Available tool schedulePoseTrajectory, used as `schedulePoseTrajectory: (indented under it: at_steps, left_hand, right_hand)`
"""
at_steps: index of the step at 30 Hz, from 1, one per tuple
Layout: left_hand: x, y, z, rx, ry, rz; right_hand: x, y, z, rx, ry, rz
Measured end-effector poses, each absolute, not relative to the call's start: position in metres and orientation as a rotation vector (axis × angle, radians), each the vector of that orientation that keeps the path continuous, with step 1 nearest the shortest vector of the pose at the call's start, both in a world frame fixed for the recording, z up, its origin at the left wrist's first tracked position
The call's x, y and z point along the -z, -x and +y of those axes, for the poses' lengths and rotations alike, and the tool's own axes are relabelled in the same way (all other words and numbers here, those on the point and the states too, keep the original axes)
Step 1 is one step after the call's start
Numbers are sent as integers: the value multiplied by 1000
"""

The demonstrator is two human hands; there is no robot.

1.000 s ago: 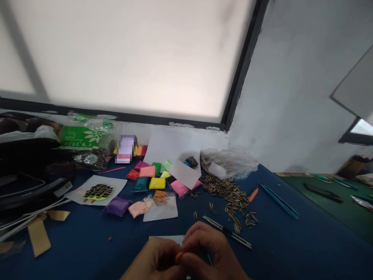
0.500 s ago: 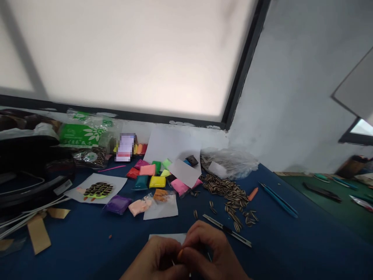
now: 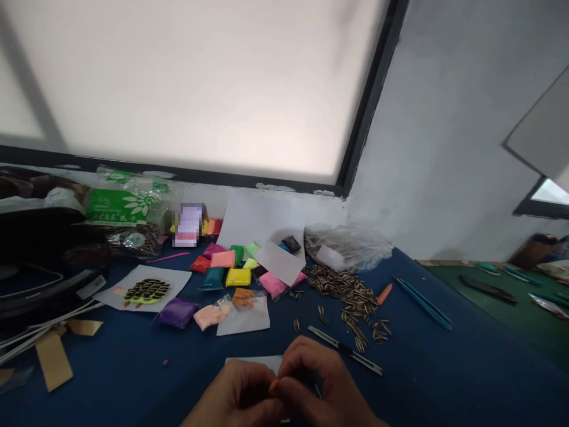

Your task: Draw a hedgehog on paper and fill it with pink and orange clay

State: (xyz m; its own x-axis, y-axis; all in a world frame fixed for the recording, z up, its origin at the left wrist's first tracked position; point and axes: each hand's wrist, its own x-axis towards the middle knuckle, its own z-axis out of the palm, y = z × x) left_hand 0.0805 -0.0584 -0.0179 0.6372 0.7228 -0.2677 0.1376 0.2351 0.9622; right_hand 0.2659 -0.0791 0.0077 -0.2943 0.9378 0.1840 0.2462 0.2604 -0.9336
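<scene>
Between the fingertips of both hands is a small lump of orange clay [image 3: 274,385], mostly covered by them. My left hand [image 3: 237,391] is closed in a pinch on its left side. Against it, my right hand [image 3: 317,379] pinches with thumb and forefinger. A sheet of white paper [image 3: 255,360] shows partly behind my knuckles. Beyond my right hand lies a utility knife [image 3: 344,350]. Further off at left, a white paper [image 3: 180,279] bears a green clay hedgehog-like figure [image 3: 149,292] covered with dark seeds.
Sunflower seeds [image 3: 340,287] lie in a loose pile before a plastic bag [image 3: 360,249]. Blue tweezers [image 3: 422,302] and an orange stick [image 3: 383,294] lie to the right. Several clay packets, including a yellow one [image 3: 239,277] and a purple one [image 3: 176,312], cover the middle.
The whole view has shifted very slightly. Both hands stay together around the orange clay, with barely any finger movement visible.
</scene>
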Motion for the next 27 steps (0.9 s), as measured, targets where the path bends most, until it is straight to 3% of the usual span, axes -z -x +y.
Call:
schedulePoseTrajectory:
  at_steps: [4, 13, 27]
  left_hand:
    - [17, -79, -50, -518, -1253, 744]
    - [12, -80, -54, -577, -1240, 831]
    - [14, -74, -44, -656, -1272, 830]
  right_hand:
    - [-12, -269, -79, -1204, 1141, -1601]
    - [-8, -272, -78, -993, 1230, -1776]
    - [-7, -271, -79, -1050, 1256, -1724]
